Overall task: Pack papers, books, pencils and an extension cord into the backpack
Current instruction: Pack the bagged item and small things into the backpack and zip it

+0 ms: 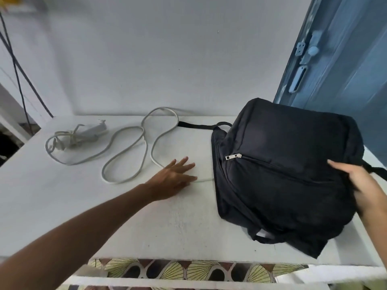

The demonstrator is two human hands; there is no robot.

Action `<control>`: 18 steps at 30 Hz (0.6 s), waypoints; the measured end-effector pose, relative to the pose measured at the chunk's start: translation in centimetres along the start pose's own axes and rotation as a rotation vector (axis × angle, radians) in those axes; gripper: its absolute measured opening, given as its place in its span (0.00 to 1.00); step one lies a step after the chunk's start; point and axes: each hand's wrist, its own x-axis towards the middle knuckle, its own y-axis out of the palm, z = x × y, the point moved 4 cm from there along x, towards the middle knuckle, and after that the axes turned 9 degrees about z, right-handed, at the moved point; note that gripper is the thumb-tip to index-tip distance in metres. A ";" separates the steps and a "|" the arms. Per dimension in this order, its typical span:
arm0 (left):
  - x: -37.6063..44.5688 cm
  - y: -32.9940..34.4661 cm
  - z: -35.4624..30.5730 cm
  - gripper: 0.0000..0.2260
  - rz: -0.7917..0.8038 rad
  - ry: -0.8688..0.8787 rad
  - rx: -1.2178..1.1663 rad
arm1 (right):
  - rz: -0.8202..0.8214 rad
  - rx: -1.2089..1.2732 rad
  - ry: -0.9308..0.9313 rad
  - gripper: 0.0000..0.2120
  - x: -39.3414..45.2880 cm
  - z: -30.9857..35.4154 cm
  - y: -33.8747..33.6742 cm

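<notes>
Black backpack [282, 164] zipped, lying flat; white extension cord [125, 147] sprawled left.

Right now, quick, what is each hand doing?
Left hand: open, fingers spread flat over the extension cord.
Right hand: grips the side of the backpack.

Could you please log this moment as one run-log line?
left hand: open, over extension cord | right hand: grips backpack | front zipper: closed
</notes>
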 end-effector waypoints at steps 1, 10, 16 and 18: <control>-0.3 -0.2 -0.1 0.12 -0.055 0.000 -0.005 | -0.011 -0.031 0.000 0.27 0.7 0.0 0.1; 0.3 -0.8 -2.6 0.07 -0.264 -0.062 0.103 | -0.545 -1.143 -0.541 0.38 0.5 4.6 6.0; 3.5 -0.4 -4.9 0.07 -0.208 -0.071 0.014 | 0.307 -1.631 -0.799 0.21 -7.3 -2.1 21.0; 4.0 -0.4 -5.2 0.06 -0.196 -0.104 -0.040 | 0.264 -1.874 -0.704 0.30 -7.6 -4.7 22.8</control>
